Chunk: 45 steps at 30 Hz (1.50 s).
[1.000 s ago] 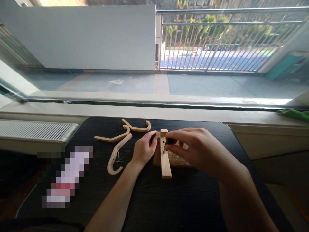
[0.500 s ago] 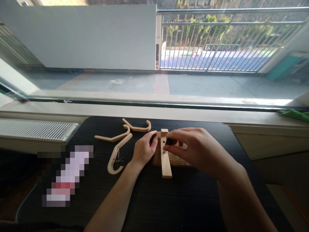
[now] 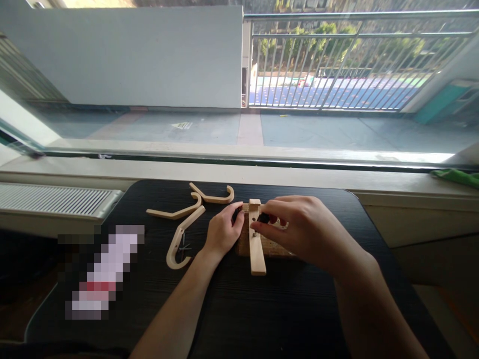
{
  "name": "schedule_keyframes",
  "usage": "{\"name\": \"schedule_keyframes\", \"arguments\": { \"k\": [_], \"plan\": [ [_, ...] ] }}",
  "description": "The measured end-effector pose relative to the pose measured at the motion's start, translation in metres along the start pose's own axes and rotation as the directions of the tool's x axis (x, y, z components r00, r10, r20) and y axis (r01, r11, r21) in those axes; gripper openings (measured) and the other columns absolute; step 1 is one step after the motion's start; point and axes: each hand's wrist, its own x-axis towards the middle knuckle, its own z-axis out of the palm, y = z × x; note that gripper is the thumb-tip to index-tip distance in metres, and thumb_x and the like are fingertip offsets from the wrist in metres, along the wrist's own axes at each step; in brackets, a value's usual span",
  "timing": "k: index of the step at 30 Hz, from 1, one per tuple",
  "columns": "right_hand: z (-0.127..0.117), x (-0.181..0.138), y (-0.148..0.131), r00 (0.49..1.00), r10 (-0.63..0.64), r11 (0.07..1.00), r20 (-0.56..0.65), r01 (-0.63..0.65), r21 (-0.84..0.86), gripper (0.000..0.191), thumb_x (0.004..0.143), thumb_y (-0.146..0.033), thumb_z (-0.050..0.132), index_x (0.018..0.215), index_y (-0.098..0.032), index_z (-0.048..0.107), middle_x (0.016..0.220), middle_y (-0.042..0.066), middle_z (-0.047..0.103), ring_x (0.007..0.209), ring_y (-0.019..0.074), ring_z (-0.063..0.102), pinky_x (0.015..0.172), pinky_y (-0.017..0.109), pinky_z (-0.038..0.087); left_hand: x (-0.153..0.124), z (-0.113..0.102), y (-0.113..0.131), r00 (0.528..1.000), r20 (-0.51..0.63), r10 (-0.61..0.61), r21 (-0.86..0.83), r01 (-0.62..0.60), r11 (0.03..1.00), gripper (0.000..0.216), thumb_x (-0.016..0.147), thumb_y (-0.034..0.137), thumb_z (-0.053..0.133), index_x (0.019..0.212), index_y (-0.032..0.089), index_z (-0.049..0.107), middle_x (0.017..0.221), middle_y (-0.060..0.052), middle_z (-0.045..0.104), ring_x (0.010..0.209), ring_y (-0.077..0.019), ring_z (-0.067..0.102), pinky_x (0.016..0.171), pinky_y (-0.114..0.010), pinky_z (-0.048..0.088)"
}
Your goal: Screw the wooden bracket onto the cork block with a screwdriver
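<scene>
A pale wooden hook (image 3: pixel 257 254) lies lengthwise across a brown, rough-textured block (image 3: pixel 243 244) on the table. Dark holes run along its face, and a metal screw head (image 3: pixel 255 235) shows in one of them. My right hand (image 3: pixel 299 219) is above the hook, thumb and fingers pinching a small black object (image 3: pixel 263 218) whose kind I cannot make out. At the block's left edge rests my left hand (image 3: pixel 224 227), fingers curled and thumb pressed in. Something dark shows between that thumb and forefinger, too hidden to name.
Several more wooden hooks lie left of my hands, one (image 3: pixel 213 199) near the back edge and one (image 3: pixel 174 249) nearer. A few thin screws (image 3: pixel 184 248) lie inside the nearer hook's curve. A blurred-out item (image 3: pixel 108 269) is at the table's left. Behind the black table (image 3: pixel 292 309) is a window sill (image 3: pixel 187 172).
My right hand has shifted very slightly, its thumb tip moving a little up and left over the hook. My left hand and the hook stay in place.
</scene>
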Motion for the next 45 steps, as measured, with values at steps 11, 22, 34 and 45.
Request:
{"name": "schedule_keyframes", "arguments": {
  "k": [11,22,34,45],
  "plan": [
    [0.0074,-0.0008,-0.0008,1.000,-0.006,0.991,-0.016,0.008,0.134,0.025,0.092,-0.021,0.060,0.116,-0.024,0.068,0.087,0.001,0.064,0.067,0.0113,0.057,0.063,0.023,0.040,0.0003,-0.0018,-0.0001,0.999,-0.010,0.038,0.036,-0.037,0.999,0.031,0.091,0.027,0.049,0.116,0.020,0.066,0.095,-0.006,0.075,0.091,-0.0220,0.071,0.082,-0.028,0.053],
    [0.0062,0.0000,-0.0011,0.998,-0.070,0.988,0.003,0.069,0.140,0.031,0.095,-0.020,0.053,0.124,-0.021,0.066,0.099,0.007,0.073,0.085,0.0175,0.068,0.074,0.026,0.047,0.0000,-0.0024,0.0013,1.000,-0.012,0.024,0.043,-0.024,0.999,0.033,0.091,0.027,0.049,0.116,0.018,0.067,0.084,-0.005,0.074,0.086,-0.0225,0.071,0.078,-0.028,0.054],
    [0.0042,-0.0006,0.0009,0.998,-0.051,0.988,0.043,0.045,0.146,0.037,0.093,-0.011,0.050,0.126,-0.022,0.063,0.103,0.008,0.073,0.090,0.0192,0.070,0.076,0.027,0.050,-0.0001,0.0000,-0.0024,0.999,-0.011,0.039,0.038,-0.039,0.999,0.030,0.092,0.029,0.048,0.114,0.020,0.067,0.087,-0.005,0.074,0.086,-0.0207,0.070,0.079,-0.027,0.053],
    [0.0020,-0.0022,0.0025,0.999,-0.006,0.987,0.039,0.000,0.159,0.025,0.097,-0.020,0.050,0.114,-0.022,0.068,0.103,0.007,0.075,0.091,0.0199,0.070,0.076,0.026,0.047,0.0002,0.0002,-0.0020,0.999,-0.015,0.032,0.033,-0.032,0.999,0.031,0.092,0.030,0.048,0.115,0.021,0.066,0.085,-0.004,0.074,0.086,-0.0206,0.070,0.080,-0.027,0.053]
  ]
}}
